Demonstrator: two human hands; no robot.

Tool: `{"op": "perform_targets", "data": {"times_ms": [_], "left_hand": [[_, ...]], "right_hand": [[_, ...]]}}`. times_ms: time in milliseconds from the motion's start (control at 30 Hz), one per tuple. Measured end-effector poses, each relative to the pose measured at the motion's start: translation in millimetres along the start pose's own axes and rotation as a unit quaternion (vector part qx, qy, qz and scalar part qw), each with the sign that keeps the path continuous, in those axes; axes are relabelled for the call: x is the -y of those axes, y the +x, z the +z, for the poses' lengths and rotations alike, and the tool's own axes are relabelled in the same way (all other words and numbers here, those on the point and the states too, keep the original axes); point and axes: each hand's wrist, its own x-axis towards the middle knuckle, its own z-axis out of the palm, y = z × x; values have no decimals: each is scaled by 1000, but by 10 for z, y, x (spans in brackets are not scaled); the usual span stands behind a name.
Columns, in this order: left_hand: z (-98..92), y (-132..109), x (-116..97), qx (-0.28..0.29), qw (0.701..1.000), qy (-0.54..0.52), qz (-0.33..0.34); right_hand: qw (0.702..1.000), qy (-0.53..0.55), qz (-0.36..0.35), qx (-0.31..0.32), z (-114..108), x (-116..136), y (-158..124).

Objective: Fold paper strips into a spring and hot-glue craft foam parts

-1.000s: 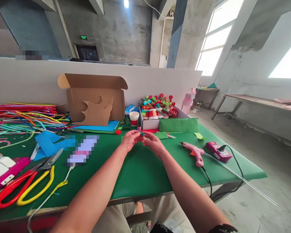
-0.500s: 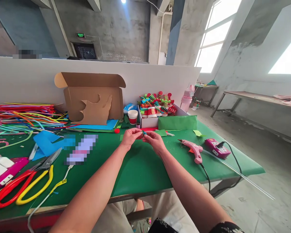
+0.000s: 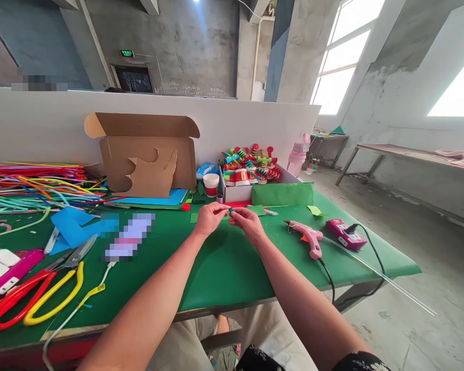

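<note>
Over the middle of the green table [image 3: 224, 281], my left hand [image 3: 211, 217] and my right hand [image 3: 246, 221] meet at their fingertips. A small dark teal piece [image 3: 232, 210] is pinched in my right fingers. My left thumb and forefinger are pressed together right beside it; what they hold, if anything, is too small to make out. Just behind my hands are green paper strips [image 3: 259, 209] and a red round piece [image 3: 186, 207]. A white box [image 3: 237, 195] of colourful figures made with red cups stands further back.
Scissors [image 3: 75, 263], a blurred phone [image 3: 129, 237], blue paper [image 3: 71, 226] and pipe cleaners [image 3: 42, 185] lie left. Behind stand a cardboard box [image 3: 147, 154] and stacked cups [image 3: 211, 184]. At right are a pink glue gun [image 3: 309, 237] and a corded power strip [image 3: 346, 235].
My left fingertips have shifted slightly off the small piece, which stays in my right fingers. The view has moved slightly.
</note>
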Motion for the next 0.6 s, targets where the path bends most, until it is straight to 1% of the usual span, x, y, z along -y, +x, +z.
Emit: {"op": "perform_targets", "data": {"times_ms": [100, 300, 400, 500, 600], "left_hand": [[6, -11, -2, 5, 998, 37, 43], [10, -22, -17, 11, 992, 86, 96], [29, -38, -30, 19, 982, 131, 137], [54, -61, -54, 34, 965, 186, 181], [58, -72, -78, 41, 957, 213, 191]], "right_hand": [[1000, 9, 3, 1, -11, -6, 6], [1000, 27, 8, 0, -27, -24, 31], [999, 43, 4, 3, -50, -45, 55], [998, 62, 2, 11, -78, -65, 79], [997, 80, 3, 19, -95, -74, 90]]}}
